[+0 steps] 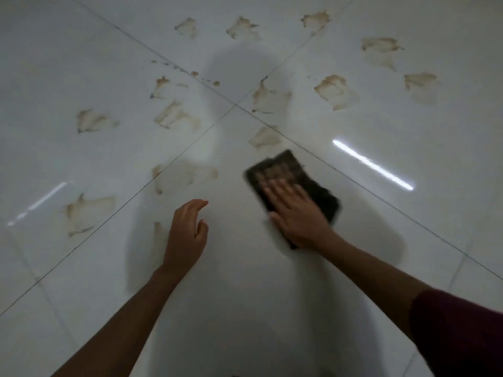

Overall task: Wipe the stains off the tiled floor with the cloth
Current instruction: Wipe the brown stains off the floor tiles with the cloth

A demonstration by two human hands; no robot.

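- While the right hand (296, 213) presses flat on the dark cloth (292, 191), its fingers lie straight and spread across the top; the grip curls round nothing and simply bears down.
- The cloth lies folded on the tiled floor (408, 110), just short of the nearest brown stain (265, 137), which sits by the point where four tiles meet.
- The left hand (186, 235) hovers beside it with loosely bent fingers and a relaxed grip holding nothing. It seems to be off the floor, though the blur and shadow make that hard to settle.
- The cloth's edges are smeared in the view, so the hand is probably mid-stroke.
- Judging by the floor, little is done: many stains spread across the far tiles, on the left and on the right, and a row of small drips (204, 77) follows one grout line (174, 161).
- To do this step well, keep the palm spread so pressure reaches the whole cloth, and push forward over the near stain in overlapping passes.
- The stains have darker rims, so those edges likely need firmer rubbing than the pale middles.
- Refold to a fresh face once it soils, or it may smear the brown over the glossy tile.
- Work stain by stain outward, and run along the grout instead of across it.
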